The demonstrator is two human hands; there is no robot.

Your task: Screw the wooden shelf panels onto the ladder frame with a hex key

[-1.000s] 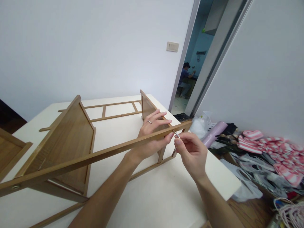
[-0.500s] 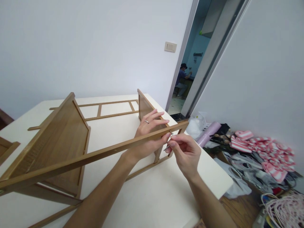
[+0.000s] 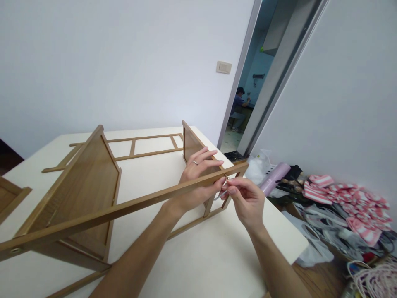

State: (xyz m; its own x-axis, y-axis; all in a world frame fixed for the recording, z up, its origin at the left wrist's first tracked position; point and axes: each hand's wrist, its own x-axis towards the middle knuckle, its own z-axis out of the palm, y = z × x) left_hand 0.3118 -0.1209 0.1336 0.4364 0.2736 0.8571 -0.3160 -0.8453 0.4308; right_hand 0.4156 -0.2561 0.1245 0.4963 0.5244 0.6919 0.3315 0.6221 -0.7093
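A brown wooden frame with a long top rail (image 3: 136, 207) stands on a white table (image 3: 198, 265). My left hand (image 3: 188, 201) wraps around the rail near its right end, fingers over the far end panel (image 3: 192, 145) and thumb by a small metal bolt (image 3: 226, 177). My right hand (image 3: 248, 203) pinches a thin grey metal rod, probably a hex key (image 3: 219, 196), close to that bolt. Its tip is hidden by my fingers, so I cannot tell whether it sits in the bolt. A larger wooden panel (image 3: 89, 182) stands upright across the frame at left.
A slatted ladder-like wooden side (image 3: 149, 155) lies at the table's back. Another wooden piece (image 3: 10, 198) is at the left edge. Striped cloth (image 3: 347, 198), plastic bags, a purple roll (image 3: 276, 178) and rope (image 3: 375, 277) crowd the floor at right. A person (image 3: 238, 107) sits beyond the doorway.
The view has shifted slightly, so everything sits a little further right and lower. More of the rod shows beside my right fingers, at a changed angle. My left hand keeps its hold.
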